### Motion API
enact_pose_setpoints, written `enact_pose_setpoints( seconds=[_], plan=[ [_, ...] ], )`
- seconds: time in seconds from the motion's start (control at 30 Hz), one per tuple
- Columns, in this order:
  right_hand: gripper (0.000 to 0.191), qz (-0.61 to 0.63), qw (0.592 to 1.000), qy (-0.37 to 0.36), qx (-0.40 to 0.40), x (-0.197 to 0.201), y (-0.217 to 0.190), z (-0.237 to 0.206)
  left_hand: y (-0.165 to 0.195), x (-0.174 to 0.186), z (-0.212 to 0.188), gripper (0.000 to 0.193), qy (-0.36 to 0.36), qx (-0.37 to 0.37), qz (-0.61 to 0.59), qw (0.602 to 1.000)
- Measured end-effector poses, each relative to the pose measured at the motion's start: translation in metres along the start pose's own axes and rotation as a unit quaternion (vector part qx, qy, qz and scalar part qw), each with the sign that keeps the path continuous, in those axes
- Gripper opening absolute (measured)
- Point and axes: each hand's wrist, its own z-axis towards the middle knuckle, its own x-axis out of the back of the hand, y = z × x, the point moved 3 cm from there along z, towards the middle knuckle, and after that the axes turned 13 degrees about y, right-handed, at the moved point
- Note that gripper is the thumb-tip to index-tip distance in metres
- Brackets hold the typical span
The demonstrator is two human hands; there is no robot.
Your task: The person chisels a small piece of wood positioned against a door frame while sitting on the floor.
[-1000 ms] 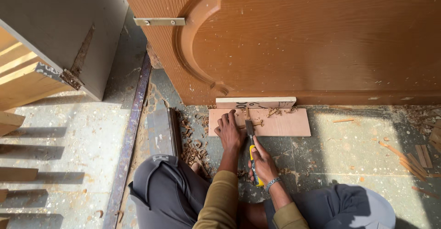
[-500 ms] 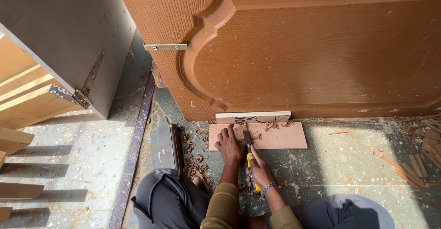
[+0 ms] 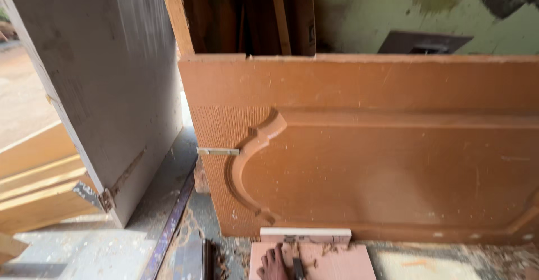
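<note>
While the left hand point(image 3: 275, 264) lies flat on the board point(image 3: 337, 260), fingers together, a dark tool point(image 3: 297, 267) lies just right of it; the right hand is out of view. Beyond the board lies a pale strip point(image 3: 306, 235), then the door point(image 3: 382, 145) on edge.

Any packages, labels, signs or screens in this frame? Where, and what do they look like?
None that I can make out.
Nearest candidate: a dark rectangular panel on the green wall, top right, too unclear to call a sign or screen.
The brown door bears no visible label.
</note>
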Motion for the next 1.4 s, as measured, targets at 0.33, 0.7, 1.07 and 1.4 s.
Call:
enact_pose_setpoints(
  seconds=[0.33, 0.7, 1.07, 1.4],
  plan=[
    [0.057, -0.061, 0.997, 0.033, -0.017, 0.015, 0.108, 0.011, -0.011, -0.012, 0.001, 0.090, -0.079, 0.061, -0.020, 0.995],
    [0.056, -0.003, 1.000, 0.009, -0.001, 0.021, 0.105, 0.003, -0.035, -0.048, -0.015, 0.096, -0.032, 0.020, -0.001, 0.999],
    [0.059, 0.029, 1.000, 0.000, 0.000, 0.023, 0.105, 0.016, -0.038, -0.051, -0.016, 0.098, -0.046, 0.022, -0.006, 0.999],
    [0.064, 0.027, 0.996, 0.079, 0.037, 0.065, 0.118, -0.003, -0.036, -0.052, -0.017, 0.110, -0.056, 0.022, 0.001, 0.998]
  ],
)
